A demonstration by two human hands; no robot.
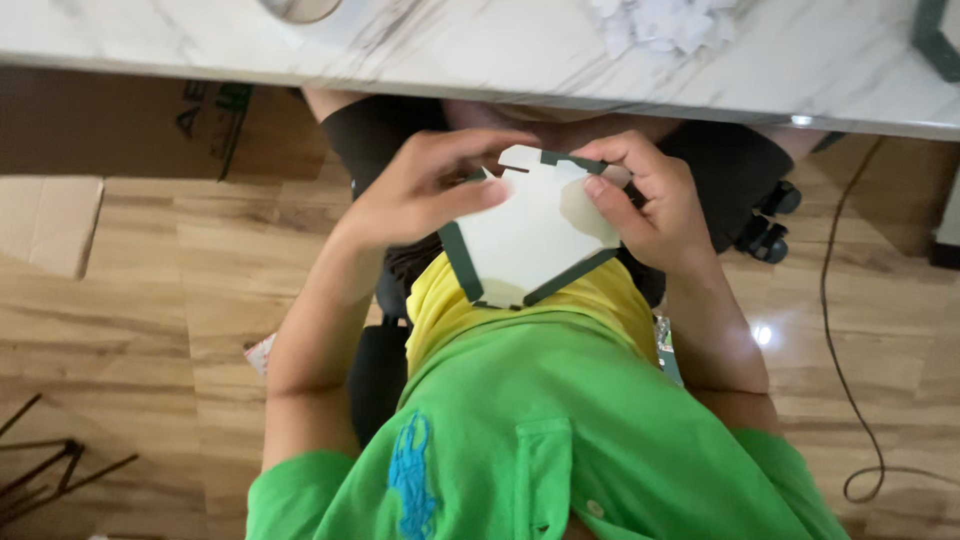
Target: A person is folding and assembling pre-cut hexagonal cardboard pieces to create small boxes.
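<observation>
White card piece point(530, 235), polygon shape w/ dark green strips along its edges, sits in the lap zone between both hands, below the near edge of the surface point(480, 60) and above the green shirt point(560, 430). It's tilted, broad white face toward the camera; long axis runs roughly lower-left to upper-right, w/ a notched tab at the top edge.

Left hand point(425, 190) comes in from the left & top: fingers curled over the upper-left corner, thumb pressed flat across the white face, so it's pinching the card. Right hand point(650, 205) clamps the right edge, thumb on the face near the upper-right green strip, fingers wrapped behind. Both are touching it; neither is clearly nearer, though the left covers more of the face.

Edges: lower-left and lower-right green strips are bare, no fingers there. Bottom corner hangs just above a yellow fabric fold point(520, 300).

Room: tight upward, surface edge is near the knuckles. Open to both sides & downward over the wooden floor point(180, 290). On the surface, crumpled white paper scraps point(665, 20) lie well apart from the hands; another dark green piece point(935, 40) at the far right corner. Cardboard box point(120, 120) under the surface at left, black cable point(850, 350) on the floor at right.
</observation>
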